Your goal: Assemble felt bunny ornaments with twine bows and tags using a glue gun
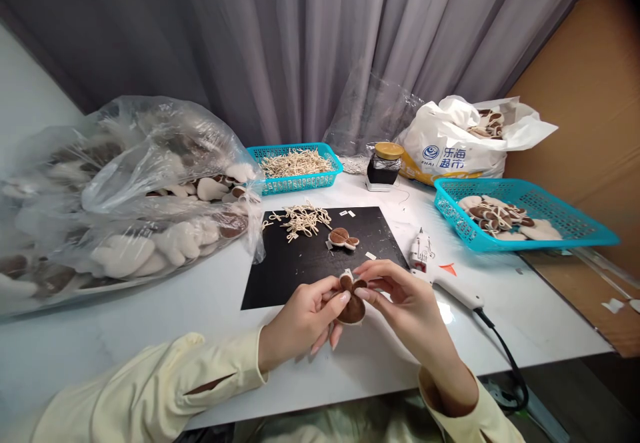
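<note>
Between my hands is a small brown plush piece (354,311) with a round body, two ear-like lobes and a pale edge. My left hand (316,308) grips it from the left, thumb on its front. The fingers of my right hand (397,293) pinch the right lobe near the top. A small white tag (349,273) shows at the upper end. Just beyond lies a similar brown-and-cream plush piece (343,238) on the black mat (285,276). A heap of cream cord bows (306,220) sits at the mat's far edge.
A white glue gun (450,282) with a black cable lies right of the mat. Teal baskets hold cords (299,163) and plush pieces (500,220). A large clear bag of plush pieces (135,203) fills the left. A lidded jar (385,166) and white bag (455,150) stand behind.
</note>
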### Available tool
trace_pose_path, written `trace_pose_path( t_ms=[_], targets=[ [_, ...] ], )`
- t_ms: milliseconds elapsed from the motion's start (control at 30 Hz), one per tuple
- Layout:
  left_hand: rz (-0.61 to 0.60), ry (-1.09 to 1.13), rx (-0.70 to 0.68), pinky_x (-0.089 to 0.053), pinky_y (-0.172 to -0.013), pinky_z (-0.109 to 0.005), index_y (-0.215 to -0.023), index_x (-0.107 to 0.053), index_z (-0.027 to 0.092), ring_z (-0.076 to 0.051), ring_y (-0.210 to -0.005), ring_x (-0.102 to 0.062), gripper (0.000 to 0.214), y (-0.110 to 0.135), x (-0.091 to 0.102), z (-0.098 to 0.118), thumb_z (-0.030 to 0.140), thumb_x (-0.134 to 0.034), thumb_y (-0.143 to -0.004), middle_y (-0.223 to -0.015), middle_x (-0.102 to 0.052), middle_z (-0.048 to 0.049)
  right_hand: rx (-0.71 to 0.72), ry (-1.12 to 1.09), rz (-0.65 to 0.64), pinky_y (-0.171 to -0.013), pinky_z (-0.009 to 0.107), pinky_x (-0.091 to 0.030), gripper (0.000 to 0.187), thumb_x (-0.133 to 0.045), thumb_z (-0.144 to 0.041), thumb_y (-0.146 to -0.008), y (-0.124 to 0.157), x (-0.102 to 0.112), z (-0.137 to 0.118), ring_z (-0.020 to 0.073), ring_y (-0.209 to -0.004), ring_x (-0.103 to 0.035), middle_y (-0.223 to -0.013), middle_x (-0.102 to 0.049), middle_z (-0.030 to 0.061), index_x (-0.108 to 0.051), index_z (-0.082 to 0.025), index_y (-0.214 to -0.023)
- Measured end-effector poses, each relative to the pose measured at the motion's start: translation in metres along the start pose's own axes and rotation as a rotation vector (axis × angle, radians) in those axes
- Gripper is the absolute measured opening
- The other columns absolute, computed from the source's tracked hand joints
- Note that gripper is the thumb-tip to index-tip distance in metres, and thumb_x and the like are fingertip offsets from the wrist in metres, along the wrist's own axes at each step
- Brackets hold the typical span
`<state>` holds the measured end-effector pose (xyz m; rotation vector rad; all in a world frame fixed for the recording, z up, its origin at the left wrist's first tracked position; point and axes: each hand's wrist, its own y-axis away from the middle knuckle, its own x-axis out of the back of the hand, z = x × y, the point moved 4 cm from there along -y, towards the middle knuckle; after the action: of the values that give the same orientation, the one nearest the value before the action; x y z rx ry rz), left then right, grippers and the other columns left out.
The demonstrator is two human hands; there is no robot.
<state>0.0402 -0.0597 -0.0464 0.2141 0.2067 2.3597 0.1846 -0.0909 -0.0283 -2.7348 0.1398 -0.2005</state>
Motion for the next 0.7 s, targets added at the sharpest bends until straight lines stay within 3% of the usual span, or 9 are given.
trace_pose_path(
  t_ms=[100, 200, 300, 367, 467, 600, 700],
  targets=[
    [-0.003, 0.054, 0.017, -0.038, -0.034, -0.015, -0.089, -0.051, 0.014, -0.007, -0.034, -0.049, 0.030, 0.000, 0.000, -0.001, 0.043, -0.049, -0.085, -0.047, -0.053, 0.0048, -0.030, 0.317, 0.041, -0.076, 0.034, -0.055, 0.017, -0.054, -0.033, -0.084, 0.003, 0.042, -0.003, 0.0204, -0.089, -0.063, -0.103, -0.063, 0.0087, -0.059, -0.020, -0.094],
    [0.000, 0.129, 0.010, -0.051, -0.047, -0.021, -0.090, -0.053, 0.013, -0.012, -0.049, -0.061, 0.030, -0.001, -0.001, 0.000, 0.042, -0.055, -0.082, -0.057, -0.057, 0.0022, -0.051, 0.850, 0.069, -0.084, 0.047, -0.049, 0.035, -0.049, -0.045, -0.083, 0.017, 0.100, 0.007, 0.0292, -0.102, -0.058, -0.117, -0.059, 0.0118, -0.059, -0.020, -0.105],
    [0.011, 0.193, 0.039, -0.054, -0.051, -0.024, -0.093, -0.054, 0.012, -0.013, -0.053, -0.063, 0.032, -0.002, -0.002, 0.000, 0.041, -0.058, -0.081, -0.063, -0.059, 0.0004, -0.088, 1.179, -0.049, -0.083, 0.050, -0.048, 0.046, -0.048, -0.043, -0.078, 0.034, 0.133, 0.035, 0.0363, -0.109, -0.053, -0.120, -0.056, 0.0174, -0.055, -0.014, -0.113],
    [0.022, 0.220, 0.053, -0.054, -0.052, -0.024, -0.094, -0.054, 0.012, -0.013, -0.053, -0.063, 0.033, -0.004, -0.001, -0.001, 0.041, -0.058, -0.081, -0.062, -0.060, 0.0000, -0.120, 1.257, -0.074, -0.083, 0.046, -0.048, 0.045, -0.044, -0.034, -0.078, 0.039, 0.137, 0.053, 0.0345, -0.109, -0.053, -0.119, -0.056, 0.0176, -0.052, -0.012, -0.116],
    [0.031, 0.237, 0.055, -0.055, -0.053, -0.024, -0.094, -0.054, 0.011, -0.012, -0.053, -0.062, 0.032, -0.006, 0.000, -0.002, 0.040, -0.058, -0.081, -0.061, -0.061, -0.0004, -0.168, 1.287, 0.043, -0.081, 0.042, -0.048, 0.044, -0.042, -0.028, -0.075, 0.035, 0.129, 0.066, 0.0316, -0.102, -0.056, -0.111, -0.058, 0.0168, -0.051, -0.011, -0.116],
    [0.061, 0.224, 0.057, -0.056, -0.054, -0.024, -0.096, -0.053, 0.011, -0.012, -0.055, -0.063, 0.030, -0.008, 0.004, -0.004, 0.038, -0.056, -0.083, -0.067, -0.060, -0.0004, -0.213, 1.219, 0.160, -0.072, 0.039, -0.048, 0.038, -0.046, -0.032, -0.075, 0.029, 0.117, 0.059, 0.0289, -0.087, -0.060, -0.100, -0.061, 0.0141, -0.054, -0.014, -0.108],
    [0.089, 0.203, 0.044, -0.057, -0.055, -0.024, -0.097, -0.053, 0.011, -0.012, -0.058, -0.065, 0.028, -0.011, 0.006, -0.004, 0.036, -0.055, -0.084, -0.076, -0.059, -0.0016, -0.204, 0.989, 0.154, -0.067, 0.033, -0.049, 0.035, -0.045, -0.037, -0.080, 0.041, 0.108, 0.043, 0.0249, -0.082, -0.061, -0.102, -0.060, 0.0133, -0.056, -0.016, -0.105]
  ],
)
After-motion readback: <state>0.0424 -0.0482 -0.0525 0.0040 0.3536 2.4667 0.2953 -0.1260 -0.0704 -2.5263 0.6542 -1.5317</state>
